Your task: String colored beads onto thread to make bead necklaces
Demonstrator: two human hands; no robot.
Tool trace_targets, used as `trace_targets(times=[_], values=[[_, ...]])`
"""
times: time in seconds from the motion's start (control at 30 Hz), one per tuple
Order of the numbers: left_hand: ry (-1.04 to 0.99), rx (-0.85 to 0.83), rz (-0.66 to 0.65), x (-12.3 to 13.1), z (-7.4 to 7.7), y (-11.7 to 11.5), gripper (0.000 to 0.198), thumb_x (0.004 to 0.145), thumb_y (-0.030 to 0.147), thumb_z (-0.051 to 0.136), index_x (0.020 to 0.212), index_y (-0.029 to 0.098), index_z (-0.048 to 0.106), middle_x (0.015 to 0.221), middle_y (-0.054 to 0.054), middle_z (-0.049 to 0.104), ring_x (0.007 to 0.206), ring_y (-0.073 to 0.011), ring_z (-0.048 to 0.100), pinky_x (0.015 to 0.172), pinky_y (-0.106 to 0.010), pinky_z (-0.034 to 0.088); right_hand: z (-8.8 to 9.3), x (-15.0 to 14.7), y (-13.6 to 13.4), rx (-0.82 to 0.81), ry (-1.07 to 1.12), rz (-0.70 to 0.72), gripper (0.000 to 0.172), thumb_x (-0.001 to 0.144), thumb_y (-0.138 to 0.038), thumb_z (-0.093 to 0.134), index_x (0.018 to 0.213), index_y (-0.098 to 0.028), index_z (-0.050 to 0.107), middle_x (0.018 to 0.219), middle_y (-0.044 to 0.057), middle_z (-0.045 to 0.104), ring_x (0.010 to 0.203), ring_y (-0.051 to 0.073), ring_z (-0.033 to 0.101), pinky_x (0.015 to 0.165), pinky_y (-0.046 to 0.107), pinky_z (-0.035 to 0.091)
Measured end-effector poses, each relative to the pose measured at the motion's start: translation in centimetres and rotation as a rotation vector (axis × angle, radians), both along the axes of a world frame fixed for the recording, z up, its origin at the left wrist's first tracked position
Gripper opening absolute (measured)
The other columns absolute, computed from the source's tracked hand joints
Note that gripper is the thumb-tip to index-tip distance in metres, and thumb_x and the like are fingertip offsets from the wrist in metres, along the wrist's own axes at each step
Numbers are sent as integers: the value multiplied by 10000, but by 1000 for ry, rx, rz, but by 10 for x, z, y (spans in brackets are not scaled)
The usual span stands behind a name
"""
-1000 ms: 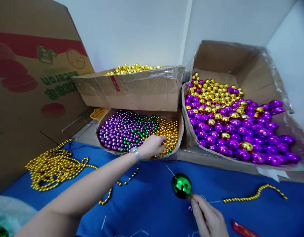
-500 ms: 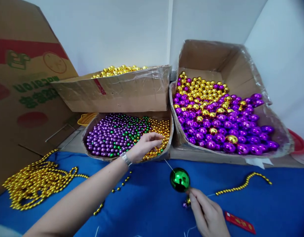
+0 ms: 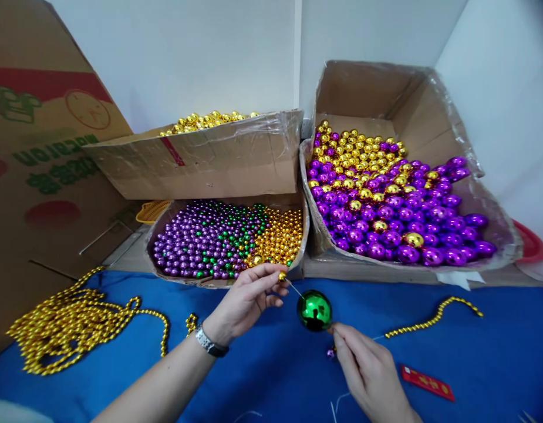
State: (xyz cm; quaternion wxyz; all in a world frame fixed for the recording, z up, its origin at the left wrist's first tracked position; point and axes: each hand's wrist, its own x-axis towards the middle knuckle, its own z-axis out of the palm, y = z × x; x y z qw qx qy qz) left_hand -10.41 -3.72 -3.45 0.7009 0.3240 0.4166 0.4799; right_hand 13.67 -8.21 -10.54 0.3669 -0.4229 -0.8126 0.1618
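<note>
Between thumb and finger, my left hand (image 3: pixel 256 294) pinches a small gold bead (image 3: pixel 282 276) at the tip of a thin needle (image 3: pixel 295 288). The needle runs into a large shiny green ball (image 3: pixel 314 310). My right hand (image 3: pixel 368 361) is closed just below the ball, gripping its lower end or the strand there; the fingers hide exactly which. A small purple bead (image 3: pixel 330 353) hangs beside the right fingertips. Behind my left hand is a cardboard box of small beads (image 3: pixel 201 235) in purple, green and gold.
A larger box (image 3: pixel 319 235) of purple and gold balls stands at right. An upper box (image 3: pixel 201 170) holds gold balls. On the blue cloth (image 3: pixel 271 376) lie a heap of gold bead strands (image 3: pixel 77 329), a short gold strand (image 3: pixel 434 317) and a red packet (image 3: pixel 427 383).
My left hand has come out of the bead box, down toward the needle tip, with a gold bead in its fingers. My right hand still holds at the green ball, nearly unmoved.
</note>
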Motion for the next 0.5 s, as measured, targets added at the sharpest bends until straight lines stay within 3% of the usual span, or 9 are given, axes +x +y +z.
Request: trace_targets(times=[0.1, 0.2, 0.3, 0.43, 0.5], values=[[101, 57, 9, -1, 2, -2, 224, 808, 257, 634, 1009, 161, 653, 829, -42, 608, 723, -117, 582, 596, -207, 478, -3, 2, 1, 103, -63, -26, 226, 917, -172, 409, 1035, -176, 601, 850, 80, 696, 688, 180, 666, 657, 274, 507], [388, 188, -1, 2, 4, -5, 245, 776, 278, 665, 994, 166, 664, 860, -45, 622, 718, -119, 558, 604, -211, 467, -9, -3, 1, 215, -145, -72, 238, 913, -178, 414, 1060, -170, 601, 822, 83, 707, 704, 204, 682, 657, 292, 500], [587, 277, -54, 11, -1, -10, 261, 770, 297, 665, 995, 165, 644, 850, -47, 638, 737, -140, 561, 633, -230, 465, -20, -13, 1, 97, -138, -88, 255, 949, -213, 343, 1034, -168, 579, 773, 66, 699, 663, 170, 679, 620, 243, 496], [672, 349, -114, 19, -21, -14, 177, 815, 317, 603, 859, 156, 662, 851, -66, 663, 770, -174, 590, 697, -271, 471, -35, -18, 5, -39, -142, -84, 353, 978, -277, 262, 809, -188, 559, 621, 29, 639, 551, 134, 639, 525, 186, 475], [739, 424, -104, 20, -28, -13, 168, 825, 305, 587, 791, 166, 674, 866, -71, 674, 800, -191, 606, 725, -283, 473, -34, -13, 8, -12, -171, -84, 338, 968, -290, 294, 838, -191, 590, 734, 59, 665, 635, 150, 661, 586, 204, 503]])
